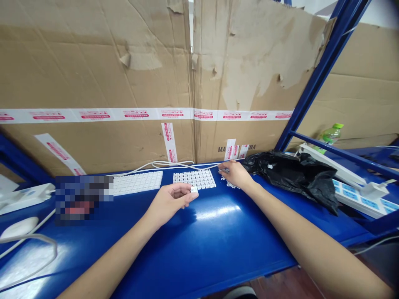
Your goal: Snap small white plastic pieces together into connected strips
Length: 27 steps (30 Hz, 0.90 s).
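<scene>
Between the thumb and fingers of my left hand is a small white square piece, held just above the blue table in front of a grid of white pieces. That grid is made of many small white pieces with dark marks, set in rows. To the right, my right hand reaches down with bent fingers over a loose pile of small white pieces. Its fingertips are close together at the pile; what they pinch, if anything, is hidden. A second, plainer white grid lies left of the first.
A black plastic bag lies right of my right hand. Power strips stand at both ends. White cables run along the cardboard wall. A mouse-like white object and a blurred patch are at left. A blue metal post rises at right.
</scene>
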Tool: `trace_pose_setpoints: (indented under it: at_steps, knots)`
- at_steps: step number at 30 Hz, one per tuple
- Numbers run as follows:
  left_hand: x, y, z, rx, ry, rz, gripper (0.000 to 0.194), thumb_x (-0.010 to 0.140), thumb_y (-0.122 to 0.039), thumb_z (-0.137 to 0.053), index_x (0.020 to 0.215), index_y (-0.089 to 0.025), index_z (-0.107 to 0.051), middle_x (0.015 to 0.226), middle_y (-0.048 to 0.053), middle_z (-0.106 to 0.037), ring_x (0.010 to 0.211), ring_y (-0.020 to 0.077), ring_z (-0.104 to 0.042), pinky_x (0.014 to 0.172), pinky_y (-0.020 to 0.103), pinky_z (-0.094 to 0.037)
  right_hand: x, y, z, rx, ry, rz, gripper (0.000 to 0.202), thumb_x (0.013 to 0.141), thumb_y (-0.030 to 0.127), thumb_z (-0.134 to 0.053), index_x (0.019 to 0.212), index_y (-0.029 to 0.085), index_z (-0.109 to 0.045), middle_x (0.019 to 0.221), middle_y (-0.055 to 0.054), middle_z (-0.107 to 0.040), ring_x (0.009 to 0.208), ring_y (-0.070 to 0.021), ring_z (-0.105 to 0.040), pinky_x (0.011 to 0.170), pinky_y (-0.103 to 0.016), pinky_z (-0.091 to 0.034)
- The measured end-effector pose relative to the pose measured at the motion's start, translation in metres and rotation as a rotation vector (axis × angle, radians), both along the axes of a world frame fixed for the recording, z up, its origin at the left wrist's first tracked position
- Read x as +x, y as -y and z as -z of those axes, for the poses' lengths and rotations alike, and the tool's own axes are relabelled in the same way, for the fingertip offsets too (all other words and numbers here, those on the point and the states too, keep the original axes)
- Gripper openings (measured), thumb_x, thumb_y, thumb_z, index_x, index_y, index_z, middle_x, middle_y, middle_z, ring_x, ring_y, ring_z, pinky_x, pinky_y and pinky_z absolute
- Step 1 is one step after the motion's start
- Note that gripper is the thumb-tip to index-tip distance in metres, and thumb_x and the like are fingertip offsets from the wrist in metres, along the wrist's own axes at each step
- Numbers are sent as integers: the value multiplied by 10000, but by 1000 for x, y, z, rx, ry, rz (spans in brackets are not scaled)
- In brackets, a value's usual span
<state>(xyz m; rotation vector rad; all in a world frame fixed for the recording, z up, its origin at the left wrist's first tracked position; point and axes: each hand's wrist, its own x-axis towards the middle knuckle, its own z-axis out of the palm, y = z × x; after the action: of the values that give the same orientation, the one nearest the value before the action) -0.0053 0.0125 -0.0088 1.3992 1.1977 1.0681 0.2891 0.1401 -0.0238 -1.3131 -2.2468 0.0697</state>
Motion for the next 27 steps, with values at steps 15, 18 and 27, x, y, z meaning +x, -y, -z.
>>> trace_pose_setpoints:
  at_steps: [15, 18, 27]
  knots:
    - [3, 4, -4, 40, -13, 22, 406, 773, -483, -946, 1007, -185, -800, 724, -5, -721, 623, 142, -646, 600, 260, -532, -6, 7, -2, -33, -25, -54, 283, 907, 52, -751, 1145, 193, -811, 1209, -106, -841, 1162, -292, -787, 1065, -395, -595]
    - [3, 4, -5, 40, -17, 17, 409, 771, -483, -944, 1008, -184, -797, 723, -7, -721, 628, 139, -645, 597, 253, -527, -6, 5, 0, -51, -57, -77, 334, 904, 12, -723, 1168, 201, -803, 1190, -89, -850, 1136, -266, -803, 1059, -381, -607]
    - [2, 3, -2, 58, -42, 19, 397, 789, -494, -923, 1018, -197, -794, 749, -7, -735, 639, 147, -663, 614, 265, -542, -8, 6, -3, -52, -180, -108, 226, 907, 31, -723, 999, 221, -804, 1027, -72, -856, 997, -263, -811, 959, -393, -619]
